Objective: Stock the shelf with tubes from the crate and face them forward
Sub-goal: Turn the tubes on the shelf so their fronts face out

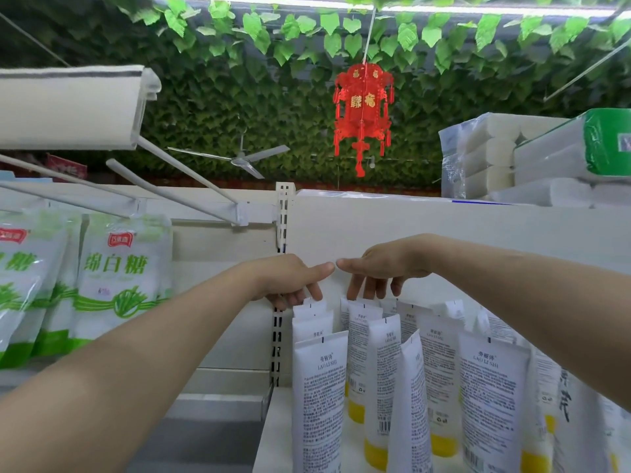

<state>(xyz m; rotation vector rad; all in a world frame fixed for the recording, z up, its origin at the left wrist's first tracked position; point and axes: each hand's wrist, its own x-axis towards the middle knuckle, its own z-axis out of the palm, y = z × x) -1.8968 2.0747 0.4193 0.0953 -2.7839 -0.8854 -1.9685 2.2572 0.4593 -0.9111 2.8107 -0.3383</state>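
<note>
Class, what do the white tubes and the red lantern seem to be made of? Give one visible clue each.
Tubes: probably soft plastic, smooth white finish; tops are crimped flat. Lantern: perhaps thin plastic or card, matt red with gold lettering; thin cut-out edges, uncertain.

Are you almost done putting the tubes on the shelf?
Partly. Many tubes already stand on the shelf. Right now the left hand and right hand touch the tops of back-row tubes. Still left: most tubes show small print and barcodes, so they likely need turning. The crate is out of view.
</note>
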